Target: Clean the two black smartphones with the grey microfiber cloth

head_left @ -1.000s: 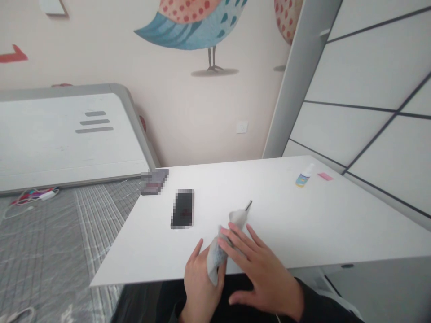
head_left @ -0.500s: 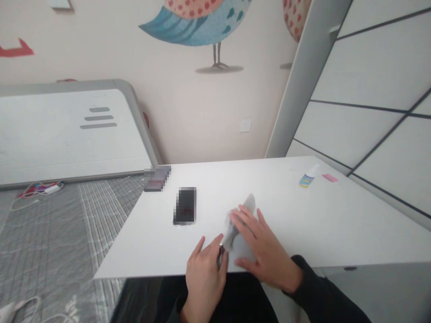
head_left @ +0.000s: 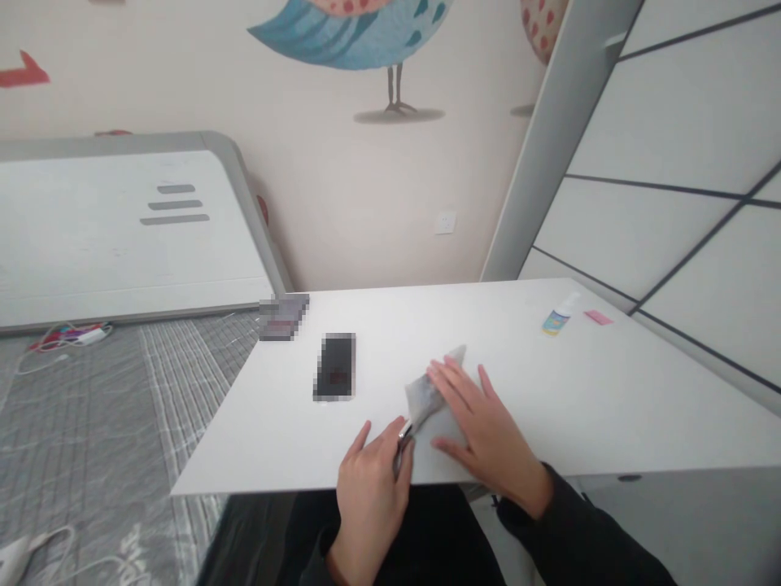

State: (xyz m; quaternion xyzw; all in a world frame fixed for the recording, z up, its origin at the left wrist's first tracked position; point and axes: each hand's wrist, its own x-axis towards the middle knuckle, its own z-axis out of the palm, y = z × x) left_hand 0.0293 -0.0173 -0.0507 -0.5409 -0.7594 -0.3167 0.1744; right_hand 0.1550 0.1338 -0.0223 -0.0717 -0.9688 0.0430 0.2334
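My left hand (head_left: 371, 482) is at the table's front edge, fingers closed around a slim, shiny metal tool (head_left: 403, 431). Most of the tool is hidden in the grip, so its kind cannot be told. Its protruding end meets a thin, pale grey cloth or wipe (head_left: 423, 400). Over that cloth lies my right hand (head_left: 476, 423), with its fingers stretched out and its thumb apart. One corner of the cloth sticks out beyond the right fingertips.
On the white table (head_left: 244, 439), a dark phone (head_left: 338, 366) lies left of the hands, with a blurred dark item (head_left: 284, 317) at the far left corner. A small labelled bottle (head_left: 558, 316) and a pink piece (head_left: 599, 317) lie at the far right. White panels (head_left: 659, 236) border the right side.
My right hand has shifted slightly right, and the cloth now lies flatter, with more of it showing. The left hand stays almost in place, and more of the metal tool's end is visible.
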